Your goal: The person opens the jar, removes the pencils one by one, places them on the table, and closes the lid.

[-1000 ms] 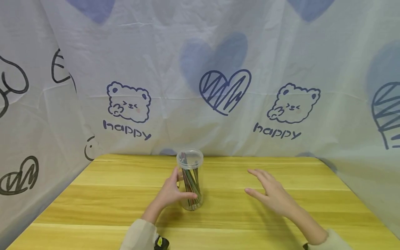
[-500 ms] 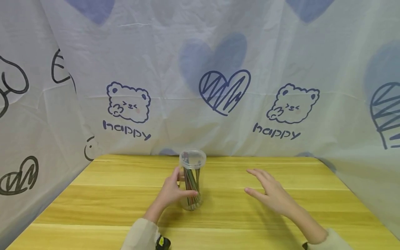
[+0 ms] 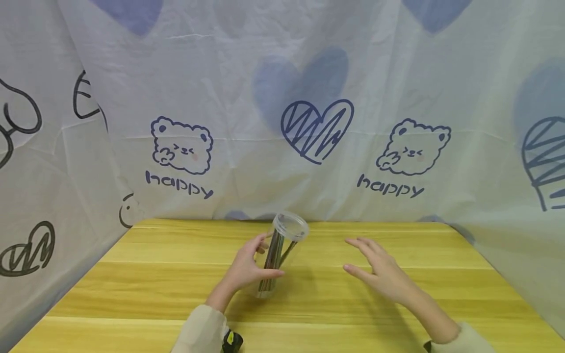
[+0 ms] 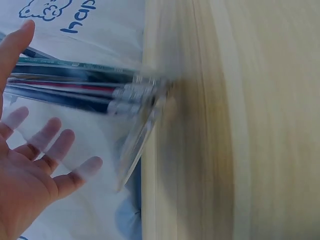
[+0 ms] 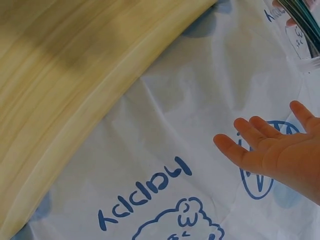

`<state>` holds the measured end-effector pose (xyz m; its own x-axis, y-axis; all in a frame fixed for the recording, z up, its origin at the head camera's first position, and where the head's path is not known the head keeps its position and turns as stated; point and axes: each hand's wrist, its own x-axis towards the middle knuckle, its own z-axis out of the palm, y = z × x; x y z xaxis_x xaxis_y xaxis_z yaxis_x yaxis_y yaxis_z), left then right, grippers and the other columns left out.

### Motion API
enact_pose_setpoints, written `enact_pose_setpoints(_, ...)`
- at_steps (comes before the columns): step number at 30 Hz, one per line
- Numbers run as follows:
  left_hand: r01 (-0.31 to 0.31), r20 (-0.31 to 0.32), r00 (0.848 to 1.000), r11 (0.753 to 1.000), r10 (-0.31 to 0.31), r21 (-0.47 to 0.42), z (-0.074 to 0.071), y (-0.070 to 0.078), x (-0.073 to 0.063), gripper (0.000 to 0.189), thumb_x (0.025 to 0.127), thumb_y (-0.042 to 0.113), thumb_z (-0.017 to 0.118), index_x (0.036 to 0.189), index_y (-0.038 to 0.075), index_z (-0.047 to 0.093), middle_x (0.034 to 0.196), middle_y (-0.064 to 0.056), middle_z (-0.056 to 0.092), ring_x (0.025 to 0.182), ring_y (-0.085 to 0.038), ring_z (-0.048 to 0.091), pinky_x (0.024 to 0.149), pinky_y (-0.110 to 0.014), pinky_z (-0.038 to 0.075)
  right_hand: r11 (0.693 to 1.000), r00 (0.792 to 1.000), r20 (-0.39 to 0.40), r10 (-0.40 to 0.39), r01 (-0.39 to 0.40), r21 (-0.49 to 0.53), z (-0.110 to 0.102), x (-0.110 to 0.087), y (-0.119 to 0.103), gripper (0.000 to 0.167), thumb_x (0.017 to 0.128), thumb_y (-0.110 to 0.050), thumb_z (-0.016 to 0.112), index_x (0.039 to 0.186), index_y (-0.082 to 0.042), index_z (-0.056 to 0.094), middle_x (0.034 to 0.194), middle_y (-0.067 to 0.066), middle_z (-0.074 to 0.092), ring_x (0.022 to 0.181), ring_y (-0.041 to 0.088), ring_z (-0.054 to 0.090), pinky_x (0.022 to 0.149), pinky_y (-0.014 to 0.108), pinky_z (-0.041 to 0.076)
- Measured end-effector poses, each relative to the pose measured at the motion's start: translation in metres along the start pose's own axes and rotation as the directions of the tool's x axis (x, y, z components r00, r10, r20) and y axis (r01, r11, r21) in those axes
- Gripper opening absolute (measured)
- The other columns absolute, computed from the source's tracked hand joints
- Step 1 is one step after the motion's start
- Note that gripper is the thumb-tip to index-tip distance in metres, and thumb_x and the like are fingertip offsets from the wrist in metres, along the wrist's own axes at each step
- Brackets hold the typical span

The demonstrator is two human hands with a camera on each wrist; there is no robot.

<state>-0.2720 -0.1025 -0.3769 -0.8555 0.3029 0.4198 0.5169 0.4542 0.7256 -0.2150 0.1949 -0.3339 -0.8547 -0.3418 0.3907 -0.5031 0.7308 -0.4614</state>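
In the head view a clear plastic jar with several pencils inside leans to the right over the wooden table, its base at the lower left. My left hand is around its left side, thumb across the front and fingers behind. The left wrist view shows that hand with palm facing the jar and fingers spread. There the lower ends of the pencils are blurred. My right hand hovers to the right of the jar, fingers extended and holding nothing. Its spread fingers show in the right wrist view.
The wooden table ends at a white cloth backdrop printed with hearts, bears and the word happy. Cloth also hangs along the left and right sides. A dark band is at the left wrist.
The jar has gone from upright to leaning right, its rim moving right while its base stays near the same spot. My left hand has shifted slightly right; the right hand has barely moved.
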Motion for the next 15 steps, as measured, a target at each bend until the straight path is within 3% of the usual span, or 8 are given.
enact_pose_setpoints(6,-0.05,0.035,0.998,0.999,0.051,-0.019,0.006,-0.001,0.002,0.084,0.059,0.029,0.083,0.13,0.011,0.042,0.113,-0.016,0.052,0.101,-0.032,0.05,0.084,-0.055,0.039,0.999,1.0,-0.019,-0.023,0.023,0.027,0.002,0.005,-0.002,0.055,0.087,-0.034,0.056,0.132,-0.005,0.039,0.132,0.017,0.039,0.119,0.036,0.036,0.093,0.056,0.031)
enact_pose_setpoints(15,-0.093,0.108,0.989,0.994,0.099,-0.055,0.005,-0.005,0.005,0.084,0.061,0.026,0.082,0.131,0.013,0.039,0.111,-0.01,0.057,0.102,-0.027,0.051,0.086,-0.056,0.036,0.997,1.0,0.0,-0.026,0.026,0.076,0.003,0.022,-0.017,0.061,0.088,-0.041,0.052,0.134,-0.005,0.036,0.135,0.015,0.037,0.12,0.034,0.035,0.093,0.053,0.033)
